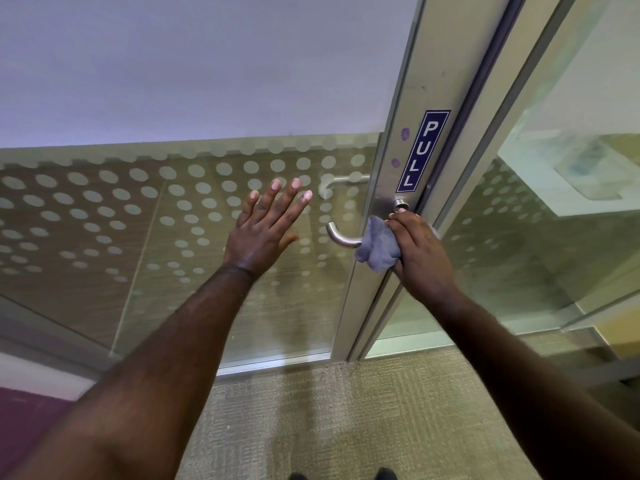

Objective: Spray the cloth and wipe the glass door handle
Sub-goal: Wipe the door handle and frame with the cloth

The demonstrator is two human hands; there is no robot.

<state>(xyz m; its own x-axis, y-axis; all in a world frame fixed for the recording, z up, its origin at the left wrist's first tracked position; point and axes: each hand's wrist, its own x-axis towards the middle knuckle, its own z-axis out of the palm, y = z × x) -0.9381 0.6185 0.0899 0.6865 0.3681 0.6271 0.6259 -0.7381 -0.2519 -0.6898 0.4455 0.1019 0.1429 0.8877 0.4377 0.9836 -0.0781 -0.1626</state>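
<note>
A curved steel lever handle (338,236) sticks out from the metal frame of the glass door (194,216). My right hand (420,251) is closed around a bunched grey-blue cloth (378,247) and presses it onto the handle near its base, under the lock cylinder (401,203). Only the handle's bent free end shows left of the cloth. My left hand (266,230) lies flat against the dotted glass, fingers spread, to the left of the handle. No spray bottle is in view.
A blue PULL sign (423,150) runs down the door frame above the handle. A fixed glass panel (554,220) stands to the right. Beige carpet (346,420) covers the floor, and my shoe tips (384,474) show at the bottom edge.
</note>
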